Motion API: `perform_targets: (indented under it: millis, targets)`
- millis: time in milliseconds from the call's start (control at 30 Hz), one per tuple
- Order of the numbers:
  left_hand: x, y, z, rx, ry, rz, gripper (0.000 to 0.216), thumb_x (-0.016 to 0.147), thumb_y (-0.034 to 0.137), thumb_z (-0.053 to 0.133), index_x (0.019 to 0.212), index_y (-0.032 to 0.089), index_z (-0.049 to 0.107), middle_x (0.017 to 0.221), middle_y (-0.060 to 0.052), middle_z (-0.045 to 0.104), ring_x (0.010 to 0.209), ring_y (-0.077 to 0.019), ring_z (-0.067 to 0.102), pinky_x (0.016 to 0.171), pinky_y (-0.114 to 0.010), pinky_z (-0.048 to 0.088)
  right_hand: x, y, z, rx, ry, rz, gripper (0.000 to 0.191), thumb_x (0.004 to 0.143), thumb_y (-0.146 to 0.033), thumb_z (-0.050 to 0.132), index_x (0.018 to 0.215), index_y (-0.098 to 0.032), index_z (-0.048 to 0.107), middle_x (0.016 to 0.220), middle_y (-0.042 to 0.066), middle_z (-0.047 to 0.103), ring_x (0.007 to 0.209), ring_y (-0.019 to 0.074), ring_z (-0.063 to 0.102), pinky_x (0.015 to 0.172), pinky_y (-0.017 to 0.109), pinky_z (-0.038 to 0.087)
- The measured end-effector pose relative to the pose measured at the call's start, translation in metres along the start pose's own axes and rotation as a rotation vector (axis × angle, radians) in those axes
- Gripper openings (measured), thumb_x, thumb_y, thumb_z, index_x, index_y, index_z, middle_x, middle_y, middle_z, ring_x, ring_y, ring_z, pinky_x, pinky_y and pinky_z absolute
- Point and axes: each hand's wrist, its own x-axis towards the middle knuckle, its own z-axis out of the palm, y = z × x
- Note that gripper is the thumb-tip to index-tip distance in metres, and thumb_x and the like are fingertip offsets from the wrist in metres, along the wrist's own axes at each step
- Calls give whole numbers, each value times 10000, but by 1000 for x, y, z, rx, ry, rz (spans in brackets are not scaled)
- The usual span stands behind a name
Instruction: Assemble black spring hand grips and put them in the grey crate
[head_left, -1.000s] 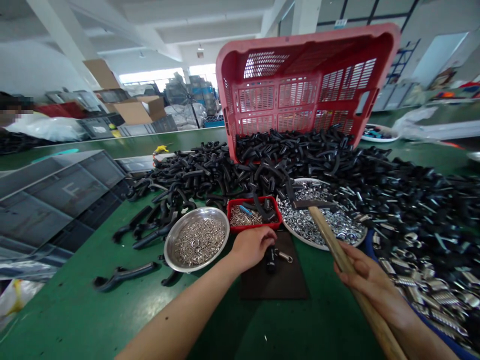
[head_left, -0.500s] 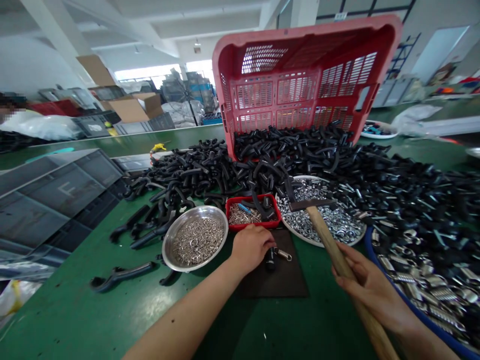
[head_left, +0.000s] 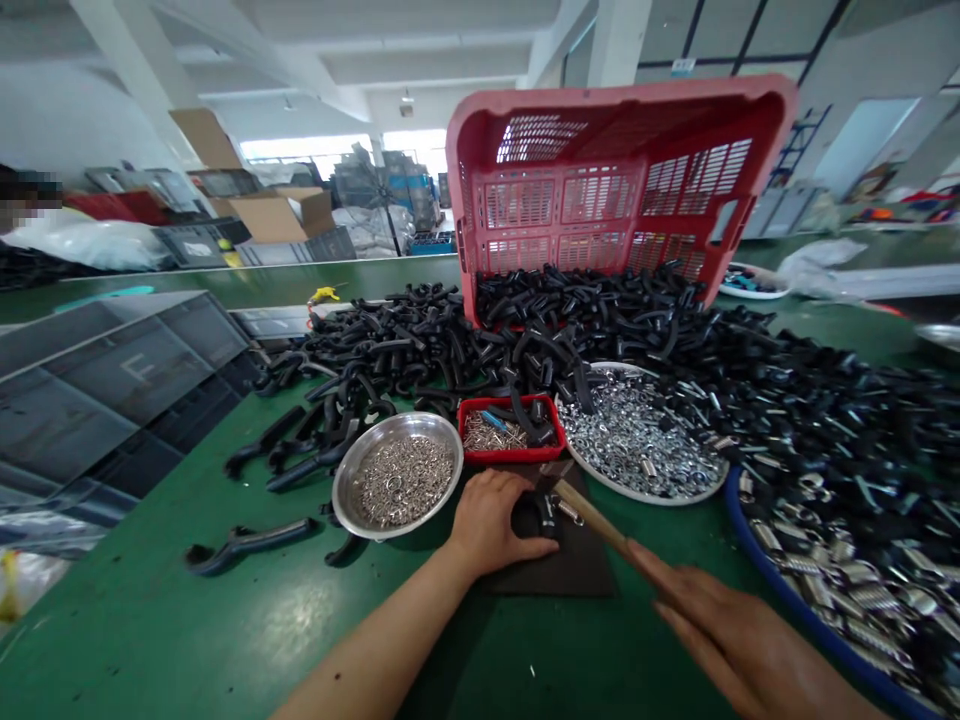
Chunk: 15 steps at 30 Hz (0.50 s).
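My left hand [head_left: 491,520] rests on a dark mat [head_left: 570,565] and pinches a small black part [head_left: 546,512] with a spring beside it. My right hand [head_left: 739,645] is closed round the wooden handle of a hammer [head_left: 592,515]. The hammer's metal head sits low, right over the black part next to my left fingers.
Behind the mat stand a steel bowl of rings [head_left: 397,478], a small red tray of pins [head_left: 510,432] and a steel plate of washers [head_left: 637,445]. A tipped red crate [head_left: 615,190] spills black plastic handles across the green table. A blue-rimmed tub of springs [head_left: 855,590] sits at the right.
The hammer has swung down from above the washer plate onto the black part. My right hand dropped lower and nearer. My left hand stayed on the part.
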Motion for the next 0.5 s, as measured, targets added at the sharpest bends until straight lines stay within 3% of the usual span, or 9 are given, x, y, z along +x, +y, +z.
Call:
perform_targets:
  millis: [100,167,300,367,433,500]
  targets:
    - [1,1,5,-8,23,-24,646,515,645,627,988,210,563,995,-43,595,922,-238,498,864,-383,340,-2,-4,-2,-66,138,17,530,815,-249,448,1322,-339,323,1175,19,574,960,221,597,790,305,515]
    - [2,1,4,-5,17,-31,652,501,652,629,977,211,564,979,-39,591,915,-237,496,860,-382,337,-3,-4,0,-63,175,31,530,810,-245,457,1316,-341,334,1161,23,583,938,221,607,783,305,517]
    - [3,1,1,5,1,-53,679,486,671,624,968,196,567,945,-47,593,901,-237,499,834,-376,345,4,-2,3,106,-15,54,493,816,-227,423,1299,-317,379,981,40,665,819,203,638,701,312,534]
    - [3,1,0,8,-5,-56,685,482,684,617,959,196,569,935,-48,593,894,-237,501,823,-377,346,7,-2,-1,212,-20,131,467,799,-270,466,1264,-312,440,970,40,666,849,220,628,714,330,527]
    - [3,1,-1,7,-6,-50,688,482,696,607,957,199,568,935,-47,591,892,-237,500,820,-377,343,8,-4,-6,327,24,260,497,767,-326,524,1259,-305,452,809,31,683,705,207,640,587,294,539]
    - [3,1,-1,5,-6,-48,695,483,703,600,965,204,564,946,-47,588,897,-240,498,822,-380,340,6,-6,-10,425,55,378,582,752,-366,549,1305,-291,384,544,-18,606,459,153,570,394,231,477]
